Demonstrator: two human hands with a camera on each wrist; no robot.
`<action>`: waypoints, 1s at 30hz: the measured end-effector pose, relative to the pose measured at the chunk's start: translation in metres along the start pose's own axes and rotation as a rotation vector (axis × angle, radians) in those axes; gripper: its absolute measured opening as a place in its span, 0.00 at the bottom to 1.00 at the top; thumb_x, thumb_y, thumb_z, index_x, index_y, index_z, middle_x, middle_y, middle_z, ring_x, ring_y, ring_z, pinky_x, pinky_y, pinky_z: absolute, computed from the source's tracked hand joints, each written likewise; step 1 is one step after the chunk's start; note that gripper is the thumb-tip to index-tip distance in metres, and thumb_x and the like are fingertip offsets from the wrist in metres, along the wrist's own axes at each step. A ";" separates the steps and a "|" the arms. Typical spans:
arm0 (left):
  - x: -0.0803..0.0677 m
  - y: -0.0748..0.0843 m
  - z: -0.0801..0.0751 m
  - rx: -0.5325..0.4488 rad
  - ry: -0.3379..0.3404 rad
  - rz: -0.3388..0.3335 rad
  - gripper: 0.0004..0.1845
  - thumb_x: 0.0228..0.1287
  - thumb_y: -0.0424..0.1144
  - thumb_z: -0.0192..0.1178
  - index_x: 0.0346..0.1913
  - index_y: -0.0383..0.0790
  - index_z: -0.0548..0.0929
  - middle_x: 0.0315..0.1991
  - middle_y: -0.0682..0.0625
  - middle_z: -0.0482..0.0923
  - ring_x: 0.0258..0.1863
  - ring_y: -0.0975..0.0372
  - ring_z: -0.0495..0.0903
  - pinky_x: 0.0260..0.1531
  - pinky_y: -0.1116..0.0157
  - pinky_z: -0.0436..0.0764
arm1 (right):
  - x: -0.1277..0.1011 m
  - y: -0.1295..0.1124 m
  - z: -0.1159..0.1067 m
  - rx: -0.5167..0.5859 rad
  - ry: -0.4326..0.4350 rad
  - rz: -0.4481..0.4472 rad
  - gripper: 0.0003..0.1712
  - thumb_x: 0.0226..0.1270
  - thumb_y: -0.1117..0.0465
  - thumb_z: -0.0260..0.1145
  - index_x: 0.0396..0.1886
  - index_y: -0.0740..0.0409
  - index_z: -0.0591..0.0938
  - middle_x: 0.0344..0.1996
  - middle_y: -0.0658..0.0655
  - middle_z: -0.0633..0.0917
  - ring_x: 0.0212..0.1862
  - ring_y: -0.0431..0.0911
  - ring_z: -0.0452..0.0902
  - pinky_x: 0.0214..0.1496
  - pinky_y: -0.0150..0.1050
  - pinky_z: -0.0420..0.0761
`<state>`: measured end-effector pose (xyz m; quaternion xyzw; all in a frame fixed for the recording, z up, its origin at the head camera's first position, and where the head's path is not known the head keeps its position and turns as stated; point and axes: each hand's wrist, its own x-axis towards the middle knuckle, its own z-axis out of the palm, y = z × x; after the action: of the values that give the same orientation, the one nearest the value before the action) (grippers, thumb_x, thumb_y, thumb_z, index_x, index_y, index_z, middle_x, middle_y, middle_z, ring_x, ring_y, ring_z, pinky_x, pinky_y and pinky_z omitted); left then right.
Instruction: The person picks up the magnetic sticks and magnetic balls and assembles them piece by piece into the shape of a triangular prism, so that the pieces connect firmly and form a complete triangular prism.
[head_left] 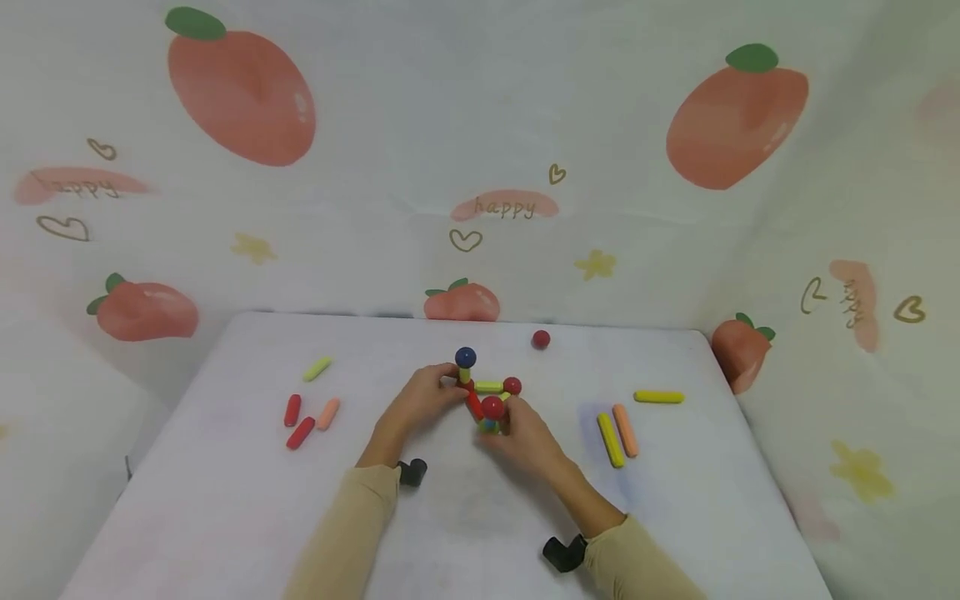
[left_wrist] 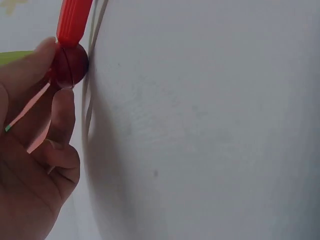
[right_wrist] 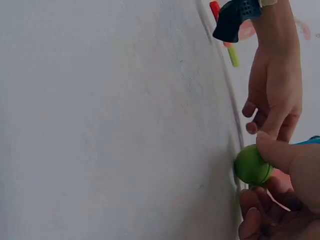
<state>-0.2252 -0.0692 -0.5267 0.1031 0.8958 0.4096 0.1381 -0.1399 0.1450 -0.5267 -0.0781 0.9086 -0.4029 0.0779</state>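
Note:
Both hands are on a small structure of balls and rods in the middle of the table. My left hand (head_left: 422,398) pinches a red ball (left_wrist: 72,65), from which a red rod (left_wrist: 74,21) extends. Above it stands a short yellow-green rod with a blue ball (head_left: 466,357) on top. Another yellow-green rod (head_left: 489,387) reaches a red ball (head_left: 512,385) on the right. My right hand (head_left: 531,439) pinches a green ball (right_wrist: 251,165) at the near corner. Over that corner sits one more red ball (head_left: 492,407). Fingers partly hide the joints.
A loose red ball (head_left: 541,339) lies near the table's back edge. To the left are short red rods (head_left: 301,433), an orange rod (head_left: 328,414) and a yellow-green rod (head_left: 317,368). Longer yellow rods (head_left: 611,440) and an orange one (head_left: 625,431) lie right. A patterned cloth (head_left: 360,208) hangs behind.

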 end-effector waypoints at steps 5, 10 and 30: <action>-0.001 -0.001 -0.002 0.013 -0.018 -0.027 0.16 0.65 0.47 0.69 0.52 0.46 0.85 0.51 0.49 0.86 0.46 0.57 0.82 0.57 0.51 0.82 | 0.006 0.003 -0.005 -0.025 0.041 0.033 0.21 0.60 0.54 0.78 0.48 0.54 0.80 0.39 0.51 0.79 0.39 0.43 0.74 0.43 0.35 0.79; -0.013 0.003 0.006 0.034 -0.030 -0.058 0.13 0.60 0.50 0.73 0.44 0.50 0.86 0.43 0.54 0.86 0.43 0.60 0.82 0.54 0.53 0.82 | 0.016 0.018 -0.030 -0.070 0.086 0.061 0.16 0.65 0.59 0.74 0.49 0.57 0.81 0.42 0.53 0.84 0.42 0.46 0.77 0.50 0.43 0.84; -0.025 0.027 0.016 0.174 0.081 -0.103 0.15 0.59 0.51 0.74 0.44 0.46 0.90 0.36 0.55 0.88 0.38 0.61 0.81 0.44 0.57 0.83 | -0.007 0.029 -0.066 -0.491 0.167 0.059 0.47 0.72 0.39 0.62 0.80 0.58 0.57 0.77 0.69 0.61 0.77 0.68 0.55 0.74 0.70 0.61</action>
<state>-0.1949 -0.0478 -0.5119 0.0518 0.9369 0.3265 0.1134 -0.1486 0.2135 -0.5044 -0.0345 0.9843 -0.1730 -0.0068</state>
